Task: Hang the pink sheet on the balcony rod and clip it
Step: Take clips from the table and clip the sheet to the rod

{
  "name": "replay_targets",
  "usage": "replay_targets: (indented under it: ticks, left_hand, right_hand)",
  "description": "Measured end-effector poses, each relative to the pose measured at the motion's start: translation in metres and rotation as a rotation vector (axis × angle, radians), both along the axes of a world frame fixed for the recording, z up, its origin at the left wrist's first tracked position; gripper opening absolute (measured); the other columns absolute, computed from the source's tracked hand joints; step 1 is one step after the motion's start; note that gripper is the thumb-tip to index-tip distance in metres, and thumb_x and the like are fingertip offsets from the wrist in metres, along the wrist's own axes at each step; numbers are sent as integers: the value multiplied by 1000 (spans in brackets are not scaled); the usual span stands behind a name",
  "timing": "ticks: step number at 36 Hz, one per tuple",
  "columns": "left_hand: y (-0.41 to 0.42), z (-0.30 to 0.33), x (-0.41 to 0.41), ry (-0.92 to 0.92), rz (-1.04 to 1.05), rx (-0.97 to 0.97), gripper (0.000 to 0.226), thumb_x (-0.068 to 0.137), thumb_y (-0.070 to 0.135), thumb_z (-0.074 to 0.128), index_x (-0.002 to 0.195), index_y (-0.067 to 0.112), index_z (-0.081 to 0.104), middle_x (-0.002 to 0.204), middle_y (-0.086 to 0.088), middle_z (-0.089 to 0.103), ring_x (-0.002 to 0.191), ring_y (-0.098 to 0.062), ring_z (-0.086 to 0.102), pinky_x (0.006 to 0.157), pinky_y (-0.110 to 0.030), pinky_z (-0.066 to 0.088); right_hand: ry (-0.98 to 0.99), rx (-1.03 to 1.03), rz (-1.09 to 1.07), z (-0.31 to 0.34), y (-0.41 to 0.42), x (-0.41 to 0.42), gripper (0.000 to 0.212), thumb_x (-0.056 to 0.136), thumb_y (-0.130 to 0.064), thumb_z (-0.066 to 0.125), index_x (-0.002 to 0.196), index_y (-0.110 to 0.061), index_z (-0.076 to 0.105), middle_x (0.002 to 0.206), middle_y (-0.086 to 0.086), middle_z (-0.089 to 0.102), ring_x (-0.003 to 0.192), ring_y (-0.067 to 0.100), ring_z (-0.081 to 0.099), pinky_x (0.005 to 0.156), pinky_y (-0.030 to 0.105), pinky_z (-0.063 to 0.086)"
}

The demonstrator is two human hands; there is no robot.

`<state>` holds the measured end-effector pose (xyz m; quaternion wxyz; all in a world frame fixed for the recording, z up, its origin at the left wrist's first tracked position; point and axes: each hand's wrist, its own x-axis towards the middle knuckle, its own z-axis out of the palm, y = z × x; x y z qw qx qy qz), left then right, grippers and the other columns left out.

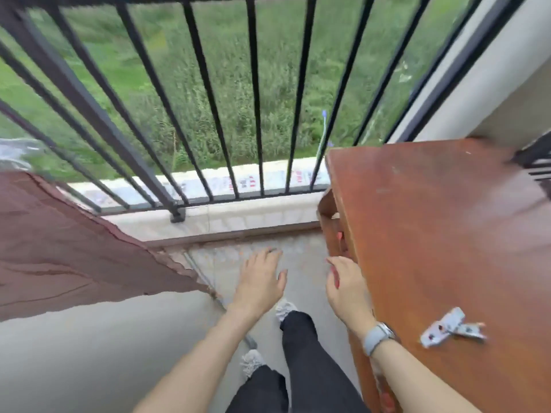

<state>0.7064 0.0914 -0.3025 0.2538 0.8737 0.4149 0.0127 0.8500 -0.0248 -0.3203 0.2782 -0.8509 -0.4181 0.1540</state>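
Both forearms reach forward over the balcony floor: the left hand [262, 278] has its fingers spread and loose, the right hand [347, 289] has them relaxed beside the wooden table [432, 234], and neither holds anything. Two grey clips [453, 327] lie on that table, well apart from the dusky pink sheet [68, 248], which, as far as motion blur allows, hangs at left near the black railing [208, 99]. Judged soft, light and limp, the sheet should be taken along its hemmed upper edge.

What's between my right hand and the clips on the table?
In the head view, only bare table top and your watch lie between right hand and clips.
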Motion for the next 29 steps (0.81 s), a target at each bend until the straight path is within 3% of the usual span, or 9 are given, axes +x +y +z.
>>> replay_targets:
  ticks: [5,9,13,16,20,25,27,29]
  left_hand:
    - [-49,-29,76,89,-383,-111,48,93,28,42,137,13,32,144,-10,31,130,-27,28,104,-39,26]
    - [-87,-52,112,186,-657,-116,57,94,31,41,144,20,18,154,-8,9,140,-29,10,110,-47,23]
    - [-106,-69,126,338,-871,-90,61,94,35,38,146,25,9,156,-5,-7,142,-26,-7,112,-51,15]
    - [-107,-77,124,440,-922,-150,63,93,30,38,146,28,4,154,-2,-18,142,-26,-7,109,-51,21]
    - [-100,-72,120,431,-896,-174,61,93,27,39,146,27,9,155,-1,-11,142,-27,-4,108,-50,23]
    - [-72,-61,102,221,-547,-321,51,93,28,41,142,21,26,149,-6,25,136,-24,22,104,-39,30]
    - [-56,-53,91,137,-310,-493,48,94,32,43,139,17,34,142,-2,37,129,-18,36,101,-29,31]
    - [-38,-40,81,35,-61,-774,48,94,34,46,137,15,38,133,2,46,119,-12,45,95,-20,33]
  right_hand:
    - [-107,-230,-390,-16,-85,33,29,84,-18,50,108,-10,62,108,10,62,105,32,55,87,43,43]
    - [17,-387,-751,-27,-130,55,33,87,-30,56,114,-11,55,115,9,58,113,29,49,91,42,39]
    - [169,-362,-993,-38,-147,63,37,79,-37,65,97,-7,54,104,14,61,102,34,55,83,41,45]
    - [321,-254,-1061,-45,-146,60,32,83,-27,62,103,-7,48,106,15,59,99,35,55,78,35,44]
    - [388,-223,-1077,-40,-134,56,26,89,-9,45,115,-4,46,111,19,59,99,37,55,72,32,36]
    - [448,-220,-801,-36,-106,40,37,91,-17,48,125,-5,44,104,5,62,95,26,56,81,37,44]
    - [501,-163,-646,-29,-81,37,43,91,-22,51,131,-9,42,89,-3,60,90,20,57,80,31,43]
    - [558,-91,-474,-17,-49,34,42,89,-25,55,128,-16,44,88,-4,60,85,13,58,71,21,42]
